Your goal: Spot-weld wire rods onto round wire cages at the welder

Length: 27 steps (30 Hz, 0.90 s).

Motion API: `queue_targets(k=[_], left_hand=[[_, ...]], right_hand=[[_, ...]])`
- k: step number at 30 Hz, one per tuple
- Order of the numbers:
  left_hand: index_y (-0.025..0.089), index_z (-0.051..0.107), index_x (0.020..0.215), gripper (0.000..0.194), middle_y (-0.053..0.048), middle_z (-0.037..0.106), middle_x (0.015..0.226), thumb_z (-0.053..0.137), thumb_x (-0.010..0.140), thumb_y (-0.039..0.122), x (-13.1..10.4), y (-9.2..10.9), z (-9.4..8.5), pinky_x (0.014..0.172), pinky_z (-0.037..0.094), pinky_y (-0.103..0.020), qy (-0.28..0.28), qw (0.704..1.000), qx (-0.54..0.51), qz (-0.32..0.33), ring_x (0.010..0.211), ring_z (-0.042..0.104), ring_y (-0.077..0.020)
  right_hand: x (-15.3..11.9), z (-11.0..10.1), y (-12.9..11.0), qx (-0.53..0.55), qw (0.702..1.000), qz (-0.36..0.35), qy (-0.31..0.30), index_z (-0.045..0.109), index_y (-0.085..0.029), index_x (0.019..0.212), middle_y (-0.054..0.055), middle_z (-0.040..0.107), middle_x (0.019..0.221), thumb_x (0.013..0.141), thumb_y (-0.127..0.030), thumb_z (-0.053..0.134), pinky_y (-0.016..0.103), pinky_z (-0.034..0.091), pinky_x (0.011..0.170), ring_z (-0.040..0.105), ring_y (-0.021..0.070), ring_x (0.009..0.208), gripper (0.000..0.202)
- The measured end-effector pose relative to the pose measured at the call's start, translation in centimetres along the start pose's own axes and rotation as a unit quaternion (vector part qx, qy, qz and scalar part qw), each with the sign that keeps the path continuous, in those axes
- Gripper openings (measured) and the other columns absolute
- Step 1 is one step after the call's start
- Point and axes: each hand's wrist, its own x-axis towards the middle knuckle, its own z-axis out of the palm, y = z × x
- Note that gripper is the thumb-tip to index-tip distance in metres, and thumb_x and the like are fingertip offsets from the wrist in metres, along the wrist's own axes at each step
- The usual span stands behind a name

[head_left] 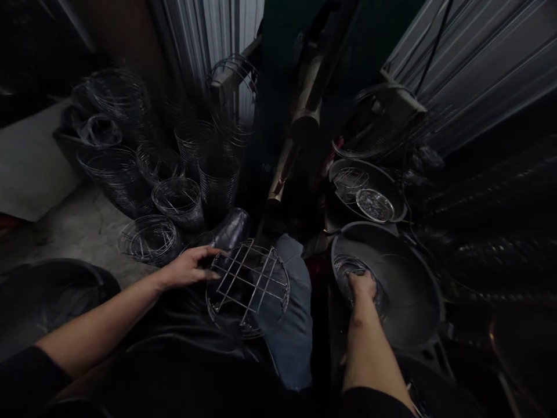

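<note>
A round wire frame with a crossed grid top (248, 281) rests over my lap and the blue-grey cloth (289, 325). At its left rim is my left hand (194, 267), thumb and fingers closed on the edge. My right hand (362, 284) reaches into a large dark round pan (409, 290) on the right. Its fingers are down at a coil of thin wire rings (348, 267) by the pan's left wall; the fingertips are hidden, so what they grip is hard to make out.
Several stacks of wire baskets (178, 200) stand on the floor at the left. A metal machine arm (296, 133) slants down at the centre. Behind the large pan, a smaller pan (395, 194) holds a shiny round dish (375, 205). A dark tub (104, 278) is at lower left.
</note>
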Motion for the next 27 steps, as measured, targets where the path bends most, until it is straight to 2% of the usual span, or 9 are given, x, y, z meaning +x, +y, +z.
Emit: queue_targets(k=[2,4,9,12,14,17,20,23,27], left_hand=[[0.02,0.064,0.119,0.053,-0.006,0.068,0.117,0.075,0.069,0.034,-0.1,0.0,-0.4,0.101,0.049,-0.039,-0.001,1.0,-0.008,-0.013,0.111,0.063,-0.0247],[0.02,0.064,0.119,0.054,-0.006,0.067,0.118,0.075,0.068,0.033,-0.2,-0.1,-0.7,0.1,0.05,-0.039,0.006,0.999,-0.014,-0.031,0.111,0.063,-0.0244],[0.022,0.063,0.12,0.053,-0.004,0.067,0.116,0.074,0.069,0.032,0.2,0.0,-0.9,0.096,0.052,-0.036,-0.013,0.997,-0.023,-0.068,0.109,0.063,-0.0237],[0.023,0.064,0.119,0.052,-0.003,0.067,0.115,0.074,0.069,0.032,0.7,0.2,-0.8,0.095,0.052,-0.034,-0.027,0.997,-0.016,-0.074,0.108,0.063,-0.023],[0.023,0.064,0.118,0.051,-0.003,0.068,0.113,0.074,0.069,0.033,1.1,0.3,-0.7,0.094,0.053,-0.034,-0.032,0.996,-0.018,-0.082,0.106,0.064,-0.0229],[0.023,0.065,0.117,0.052,-0.003,0.069,0.11,0.074,0.068,0.033,1.3,0.6,-0.6,0.093,0.054,-0.036,-0.029,0.995,-0.018,-0.09,0.104,0.065,-0.0235],[0.023,0.063,0.121,0.055,-0.004,0.068,0.115,0.075,0.068,0.032,1.4,0.7,-0.7,0.097,0.052,-0.038,-0.024,0.997,-0.017,-0.078,0.108,0.064,-0.0241],[0.024,0.061,0.127,0.059,-0.005,0.067,0.121,0.075,0.07,0.031,1.5,0.5,-0.7,0.103,0.047,-0.042,-0.04,0.998,-0.006,-0.038,0.114,0.061,-0.0244],[0.019,0.065,0.12,0.053,-0.006,0.069,0.117,0.075,0.069,0.033,1.2,-0.3,0.0,0.103,0.047,-0.041,-0.017,0.999,-0.031,-0.003,0.111,0.063,-0.0234]], right_hand=[[0.6,0.2,-0.5,-0.012,0.998,0.057,0.008,0.05,-0.019,0.132,0.012,0.052,0.131,0.094,-0.041,0.056,0.044,0.053,0.088,0.058,0.0236,0.109,0.045],[1.4,0.1,-0.6,-0.021,0.997,0.076,0.015,0.045,-0.021,0.137,0.013,0.046,0.139,0.094,-0.04,0.055,0.046,0.052,0.091,0.054,0.0261,0.116,0.048],[4.3,-0.1,-1.7,-0.042,0.998,-0.039,-0.006,0.037,-0.023,0.145,0.012,0.036,0.149,0.093,-0.039,0.057,0.054,0.041,0.103,0.042,0.031,0.13,0.057],[6.1,0.3,-3.1,-0.061,0.995,-0.075,-0.029,0.041,-0.023,0.142,0.011,0.038,0.148,0.092,-0.038,0.058,0.056,0.037,0.106,0.042,0.0306,0.131,0.055],[7.1,0.4,-3.5,-0.075,0.994,-0.061,-0.045,0.046,-0.021,0.138,0.012,0.043,0.144,0.092,-0.038,0.058,0.056,0.036,0.107,0.044,0.0295,0.129,0.05],[8.1,-0.5,-2.7,-0.095,0.993,-0.026,-0.07,0.057,-0.017,0.125,0.011,0.053,0.133,0.092,-0.038,0.059,0.055,0.038,0.105,0.05,0.0268,0.122,0.038],[7.7,-2.5,-0.8,-0.103,0.992,-0.008,-0.072,0.061,-0.017,0.116,0.009,0.058,0.126,0.092,-0.038,0.059,0.051,0.041,0.102,0.055,0.024,0.116,0.031],[6.0,-4.7,1.3,-0.1,0.994,0.0,-0.049,0.063,-0.022,0.116,0.007,0.06,0.123,0.091,-0.037,0.06,0.045,0.043,0.099,0.057,0.022,0.112,0.029],[2.2,-7.5,3.6,-0.099,0.995,0.013,0.009,0.066,-0.025,0.116,0.013,0.063,0.119,0.09,-0.025,0.053,0.05,0.036,0.099,0.051,0.0303,0.122,0.029]])
